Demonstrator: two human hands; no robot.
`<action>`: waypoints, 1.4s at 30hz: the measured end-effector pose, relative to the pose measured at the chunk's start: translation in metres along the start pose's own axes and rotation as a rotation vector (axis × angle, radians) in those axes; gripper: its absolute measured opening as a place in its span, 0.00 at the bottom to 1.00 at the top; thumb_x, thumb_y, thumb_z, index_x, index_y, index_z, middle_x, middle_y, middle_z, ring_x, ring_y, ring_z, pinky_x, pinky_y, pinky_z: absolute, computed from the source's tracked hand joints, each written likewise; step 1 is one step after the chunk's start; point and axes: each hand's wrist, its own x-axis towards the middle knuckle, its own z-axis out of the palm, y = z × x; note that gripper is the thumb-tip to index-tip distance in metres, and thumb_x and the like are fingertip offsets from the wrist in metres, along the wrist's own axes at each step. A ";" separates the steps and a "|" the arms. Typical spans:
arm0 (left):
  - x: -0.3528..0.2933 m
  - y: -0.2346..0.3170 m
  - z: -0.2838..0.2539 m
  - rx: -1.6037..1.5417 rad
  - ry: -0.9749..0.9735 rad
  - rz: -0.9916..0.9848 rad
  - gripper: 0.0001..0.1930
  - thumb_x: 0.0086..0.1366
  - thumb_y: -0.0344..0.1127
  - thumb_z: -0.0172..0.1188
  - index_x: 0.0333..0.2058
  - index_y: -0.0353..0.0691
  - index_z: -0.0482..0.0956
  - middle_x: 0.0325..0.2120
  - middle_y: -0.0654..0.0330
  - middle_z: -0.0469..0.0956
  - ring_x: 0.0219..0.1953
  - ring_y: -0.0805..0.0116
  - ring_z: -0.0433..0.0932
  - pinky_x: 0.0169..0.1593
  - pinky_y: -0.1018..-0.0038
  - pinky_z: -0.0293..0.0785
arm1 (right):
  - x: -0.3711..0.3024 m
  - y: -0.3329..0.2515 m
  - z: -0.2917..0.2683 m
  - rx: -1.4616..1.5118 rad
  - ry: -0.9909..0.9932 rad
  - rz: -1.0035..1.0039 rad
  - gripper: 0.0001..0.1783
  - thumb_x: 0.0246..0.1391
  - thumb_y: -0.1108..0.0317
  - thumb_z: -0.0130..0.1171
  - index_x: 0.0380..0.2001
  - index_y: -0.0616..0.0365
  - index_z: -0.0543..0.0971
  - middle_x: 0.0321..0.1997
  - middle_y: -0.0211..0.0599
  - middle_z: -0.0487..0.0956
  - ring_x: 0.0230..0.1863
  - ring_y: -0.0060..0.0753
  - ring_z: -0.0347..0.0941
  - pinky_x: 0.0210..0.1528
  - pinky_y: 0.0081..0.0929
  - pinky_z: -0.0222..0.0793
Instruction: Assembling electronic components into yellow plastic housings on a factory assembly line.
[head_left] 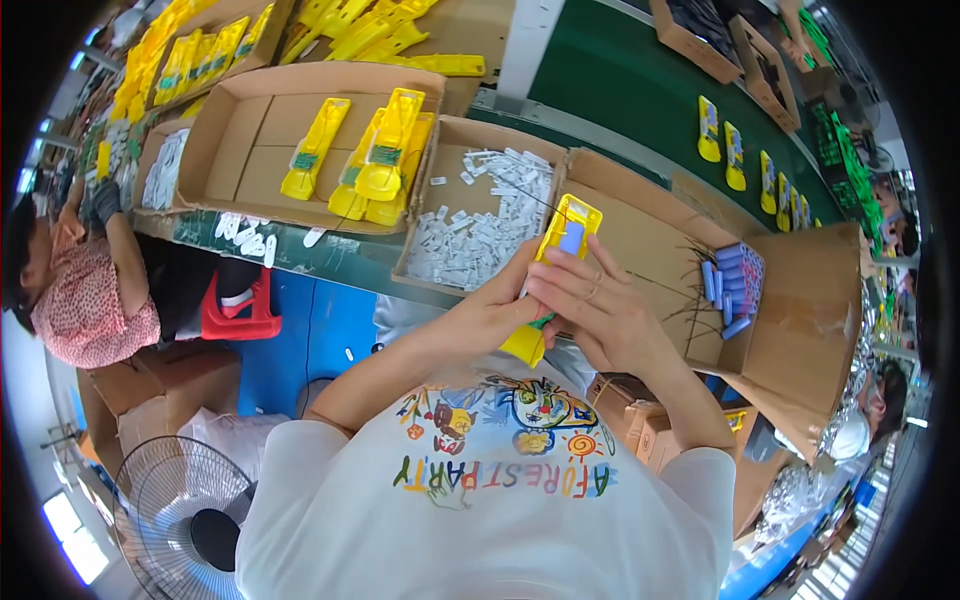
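We hold a yellow case [556, 262] up in front of our chest, above the near edge of the counter [330, 255]. Our left hand [497, 310] is closed around the lower half of it. Our right hand [590, 300] is curled over the top half, and its fingers [575, 262] press on a small blue cell [572, 238] that sits in the open face of the case. A thin dark wire [535, 203] sticks out from the top. We think the cell could slip out if the fingers let go too soon, because it does not look locked in yet. It might drop down to the floor by our lap, where it would be hard to find. The wire could get pinched under the cell or bent if we push hard. The case could tip if the left hand loosens. Just ahead is a box of white bits [480, 225], and to the right a box [800, 290] with more blue cells [730, 285]. An elbow bump could knock these boxes. More yellow cases [385, 160] lie in a box to the left, well apart.
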 end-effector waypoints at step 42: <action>-0.040 0.005 -0.035 -0.003 0.305 0.117 0.24 0.72 0.44 0.44 0.60 0.46 0.47 0.36 0.54 0.71 0.28 0.65 0.79 0.33 0.73 0.78 | 0.113 0.027 0.048 0.550 0.286 0.239 0.10 0.52 0.73 0.62 0.39 0.58 0.78 0.37 0.31 0.75 0.42 0.23 0.69 0.45 0.23 0.66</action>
